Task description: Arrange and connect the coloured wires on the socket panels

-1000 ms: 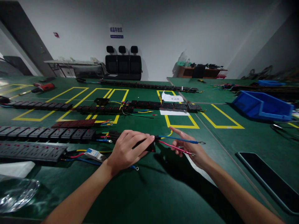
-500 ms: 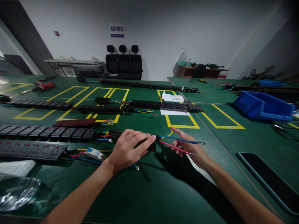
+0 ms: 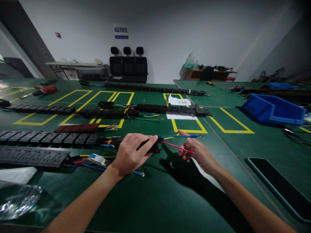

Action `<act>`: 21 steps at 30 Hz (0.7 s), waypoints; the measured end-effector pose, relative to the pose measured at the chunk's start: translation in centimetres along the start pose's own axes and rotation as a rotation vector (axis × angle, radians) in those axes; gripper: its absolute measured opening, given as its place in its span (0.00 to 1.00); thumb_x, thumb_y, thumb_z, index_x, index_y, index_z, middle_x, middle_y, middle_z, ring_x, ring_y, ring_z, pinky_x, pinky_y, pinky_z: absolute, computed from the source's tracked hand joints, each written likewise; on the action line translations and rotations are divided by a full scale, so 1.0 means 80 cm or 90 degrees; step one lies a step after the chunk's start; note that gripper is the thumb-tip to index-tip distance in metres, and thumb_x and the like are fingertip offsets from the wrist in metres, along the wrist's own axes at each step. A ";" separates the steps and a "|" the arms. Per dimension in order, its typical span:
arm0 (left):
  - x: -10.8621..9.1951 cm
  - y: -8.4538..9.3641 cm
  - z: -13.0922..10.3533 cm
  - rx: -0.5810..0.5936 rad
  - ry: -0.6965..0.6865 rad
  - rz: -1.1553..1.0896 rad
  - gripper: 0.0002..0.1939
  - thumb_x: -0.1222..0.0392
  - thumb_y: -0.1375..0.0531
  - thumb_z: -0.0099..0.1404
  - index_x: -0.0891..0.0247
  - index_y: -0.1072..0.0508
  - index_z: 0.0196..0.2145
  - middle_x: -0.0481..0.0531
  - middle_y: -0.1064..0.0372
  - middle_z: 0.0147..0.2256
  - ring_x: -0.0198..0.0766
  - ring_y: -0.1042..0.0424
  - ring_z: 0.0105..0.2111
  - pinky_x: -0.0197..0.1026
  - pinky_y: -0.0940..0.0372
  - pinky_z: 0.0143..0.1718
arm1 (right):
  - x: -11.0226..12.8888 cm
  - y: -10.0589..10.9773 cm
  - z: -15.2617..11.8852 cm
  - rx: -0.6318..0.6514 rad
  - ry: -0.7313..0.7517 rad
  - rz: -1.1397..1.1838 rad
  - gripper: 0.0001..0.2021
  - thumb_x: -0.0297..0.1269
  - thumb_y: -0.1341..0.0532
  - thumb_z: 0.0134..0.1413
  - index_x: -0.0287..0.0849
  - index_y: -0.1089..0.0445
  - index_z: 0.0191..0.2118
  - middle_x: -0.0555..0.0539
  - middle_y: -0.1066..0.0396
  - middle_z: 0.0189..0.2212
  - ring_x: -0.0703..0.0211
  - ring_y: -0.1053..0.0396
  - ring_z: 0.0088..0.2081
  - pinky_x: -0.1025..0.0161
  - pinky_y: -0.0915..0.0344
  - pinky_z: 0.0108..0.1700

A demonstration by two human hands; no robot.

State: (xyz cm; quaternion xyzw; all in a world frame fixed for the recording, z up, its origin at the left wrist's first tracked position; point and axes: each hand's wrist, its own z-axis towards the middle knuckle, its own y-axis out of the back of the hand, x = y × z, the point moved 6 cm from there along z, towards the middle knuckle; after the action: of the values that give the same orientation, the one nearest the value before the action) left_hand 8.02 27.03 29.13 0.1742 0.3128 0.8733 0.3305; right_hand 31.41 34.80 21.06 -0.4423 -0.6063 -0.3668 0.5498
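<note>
A black socket module with a small red light sits in my left hand, whose fingers are wrapped around it above the table. From its right end run a blue wire, a red wire and a yellow wire; ring terminals show on the blue and red ones. My right hand is at these wires, index finger stretched toward the yellow and blue ones, the other fingers loosely curled behind the red one. Its fingers look apart, and a firm grip on any wire does not show.
Power strips with loose leads lie at the left, a white-and-blue breaker among the wires. A phone lies at the right, with a blue bin behind it. A red power drill is at the far left.
My left hand and the socket module have shifted slightly left and up, and the wire ends have moved left with them. My right hand's fingers have come closer to the blue wire.
</note>
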 end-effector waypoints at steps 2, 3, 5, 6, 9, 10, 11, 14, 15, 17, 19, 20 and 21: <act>0.001 0.000 0.000 0.000 0.009 0.006 0.26 0.65 0.36 0.68 0.64 0.34 0.62 0.59 0.25 0.48 0.47 0.25 0.47 0.49 0.33 0.46 | 0.000 0.000 -0.001 -0.001 0.004 -0.001 0.41 0.61 0.42 0.64 0.42 0.48 0.73 0.47 0.25 0.29 0.58 0.31 0.26 0.64 0.37 0.26; 0.002 -0.001 0.000 0.002 0.015 0.008 0.26 0.65 0.36 0.68 0.65 0.34 0.62 0.59 0.25 0.48 0.47 0.25 0.46 0.50 0.33 0.46 | 0.000 0.000 -0.001 0.001 0.008 -0.001 0.41 0.61 0.42 0.63 0.42 0.48 0.73 0.47 0.25 0.29 0.58 0.31 0.26 0.64 0.37 0.25; 0.004 -0.002 -0.001 0.004 0.025 0.011 0.26 0.65 0.36 0.68 0.65 0.34 0.62 0.59 0.25 0.48 0.48 0.25 0.46 0.50 0.33 0.46 | 0.000 0.000 -0.001 0.003 0.009 -0.005 0.41 0.62 0.42 0.63 0.42 0.48 0.73 0.47 0.25 0.28 0.58 0.31 0.26 0.64 0.38 0.25; 0.004 -0.003 -0.001 0.004 0.030 0.013 0.26 0.65 0.35 0.68 0.65 0.34 0.62 0.59 0.25 0.48 0.48 0.25 0.47 0.50 0.33 0.45 | 0.000 0.001 -0.001 0.001 0.006 -0.005 0.42 0.62 0.42 0.63 0.42 0.48 0.73 0.47 0.25 0.28 0.58 0.31 0.26 0.64 0.38 0.25; 0.007 -0.003 -0.003 -0.004 0.047 0.024 0.27 0.64 0.35 0.68 0.64 0.34 0.62 0.59 0.25 0.48 0.48 0.25 0.46 0.50 0.32 0.44 | 0.000 0.002 -0.001 -0.008 -0.005 0.004 0.43 0.62 0.41 0.62 0.41 0.49 0.74 0.47 0.25 0.29 0.58 0.31 0.26 0.64 0.38 0.25; 0.008 -0.003 -0.003 -0.006 0.055 0.029 0.27 0.64 0.35 0.68 0.64 0.34 0.62 0.59 0.25 0.47 0.49 0.25 0.45 0.50 0.32 0.44 | 0.000 0.002 -0.002 -0.005 -0.007 0.009 0.44 0.62 0.41 0.61 0.42 0.50 0.74 0.47 0.25 0.29 0.58 0.31 0.26 0.64 0.38 0.25; 0.009 -0.003 -0.003 -0.008 0.064 0.033 0.28 0.65 0.35 0.67 0.64 0.35 0.62 0.59 0.25 0.47 0.49 0.26 0.45 0.49 0.32 0.43 | 0.001 0.001 -0.002 0.001 -0.008 0.012 0.44 0.62 0.41 0.61 0.42 0.51 0.74 0.47 0.25 0.28 0.58 0.31 0.26 0.64 0.38 0.25; 0.012 -0.004 -0.005 -0.011 0.094 0.046 0.29 0.67 0.35 0.66 0.63 0.35 0.63 0.59 0.25 0.46 0.49 0.26 0.44 0.50 0.32 0.43 | 0.004 -0.001 -0.003 0.022 -0.002 0.012 0.45 0.62 0.41 0.61 0.44 0.53 0.75 0.47 0.25 0.28 0.58 0.32 0.25 0.64 0.39 0.25; 0.013 -0.005 -0.005 -0.010 0.103 0.051 0.30 0.67 0.35 0.66 0.63 0.35 0.63 0.59 0.25 0.46 0.49 0.26 0.44 0.50 0.32 0.43 | 0.004 -0.001 -0.003 0.025 0.001 0.012 0.45 0.62 0.41 0.62 0.44 0.53 0.75 0.47 0.25 0.29 0.58 0.32 0.25 0.65 0.39 0.25; 0.016 -0.007 -0.006 -0.005 0.117 0.057 0.30 0.68 0.35 0.65 0.63 0.35 0.63 0.59 0.26 0.46 0.50 0.26 0.44 0.50 0.32 0.43 | 0.004 -0.002 -0.004 0.019 0.010 0.018 0.44 0.61 0.41 0.62 0.46 0.55 0.76 0.47 0.25 0.30 0.58 0.31 0.26 0.64 0.38 0.25; 0.017 -0.010 -0.007 0.004 0.126 0.055 0.31 0.68 0.35 0.65 0.63 0.36 0.64 0.59 0.26 0.47 0.50 0.26 0.44 0.50 0.32 0.43 | 0.004 -0.001 -0.003 -0.011 0.032 0.037 0.44 0.58 0.39 0.61 0.50 0.56 0.76 0.48 0.25 0.34 0.59 0.31 0.26 0.64 0.38 0.24; 0.018 -0.011 -0.007 0.009 0.130 0.051 0.31 0.68 0.35 0.64 0.64 0.36 0.63 0.59 0.26 0.47 0.50 0.26 0.44 0.50 0.31 0.43 | 0.005 0.001 -0.003 -0.035 0.051 0.049 0.44 0.57 0.37 0.61 0.52 0.56 0.75 0.48 0.25 0.36 0.59 0.31 0.27 0.64 0.37 0.24; 0.019 -0.012 -0.008 0.012 0.134 0.046 0.31 0.68 0.35 0.64 0.64 0.36 0.63 0.59 0.26 0.47 0.50 0.26 0.44 0.50 0.31 0.43 | 0.006 0.003 -0.003 -0.061 0.074 0.059 0.43 0.55 0.36 0.60 0.55 0.54 0.75 0.49 0.27 0.37 0.60 0.31 0.27 0.65 0.38 0.24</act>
State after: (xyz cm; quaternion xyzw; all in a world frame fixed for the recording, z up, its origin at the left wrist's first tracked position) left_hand 7.06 28.40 28.19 0.0958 0.3475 0.8952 0.2621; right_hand 31.74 34.71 21.58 -0.4733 -0.5343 -0.3945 0.5787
